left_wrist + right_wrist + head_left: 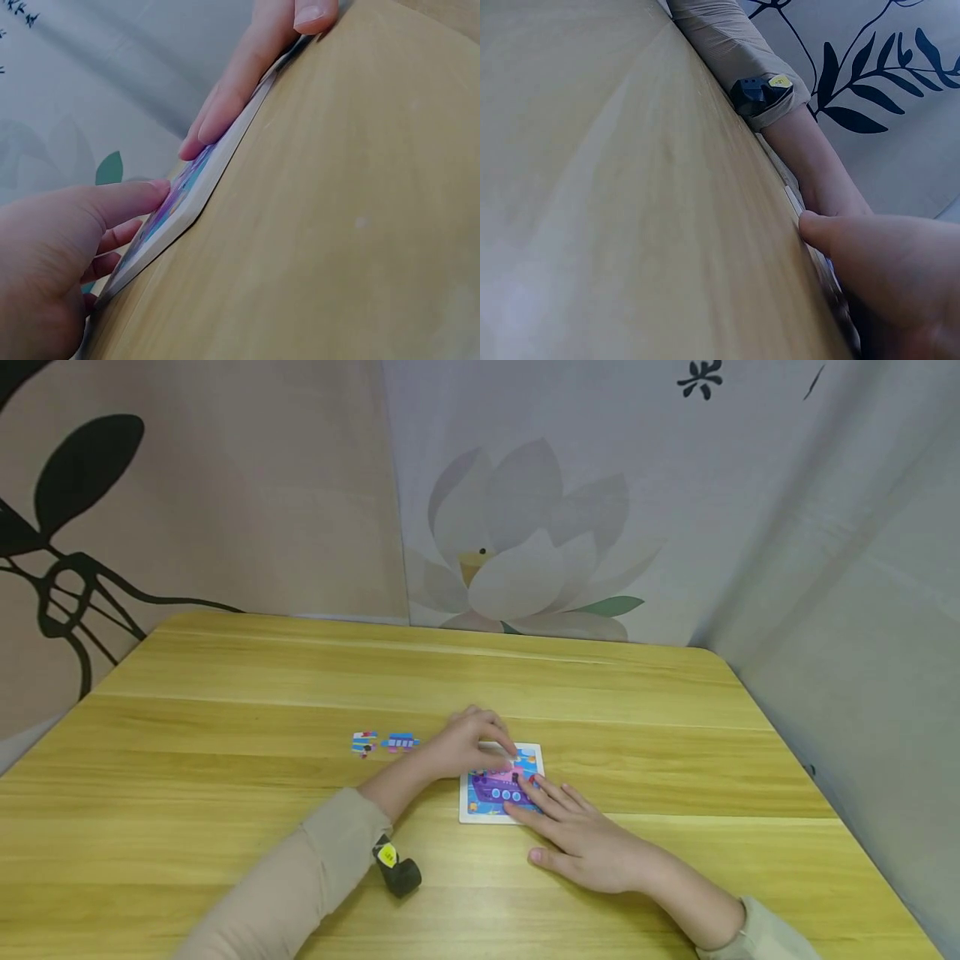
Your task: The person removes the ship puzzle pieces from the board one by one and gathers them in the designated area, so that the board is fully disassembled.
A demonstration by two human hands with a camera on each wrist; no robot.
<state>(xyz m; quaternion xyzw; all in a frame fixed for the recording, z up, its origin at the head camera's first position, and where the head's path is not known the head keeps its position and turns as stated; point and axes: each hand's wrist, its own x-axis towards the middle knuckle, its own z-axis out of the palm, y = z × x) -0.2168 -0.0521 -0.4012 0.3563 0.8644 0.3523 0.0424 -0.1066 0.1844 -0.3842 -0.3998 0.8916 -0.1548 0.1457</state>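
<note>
Though under hands [468, 745] [588, 847], puzzle [497, 793] inside table edges [337, 628].

We can read no words or numbers. The small yellow sticker [387, 855] on the black wrist-worn camera [402, 878] perhaps bears print, too tiny for us.

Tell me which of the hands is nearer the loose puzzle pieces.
Left. The left hand is just right of the loose puzzle pieces; the right hand is farther away, beyond the left.
</note>
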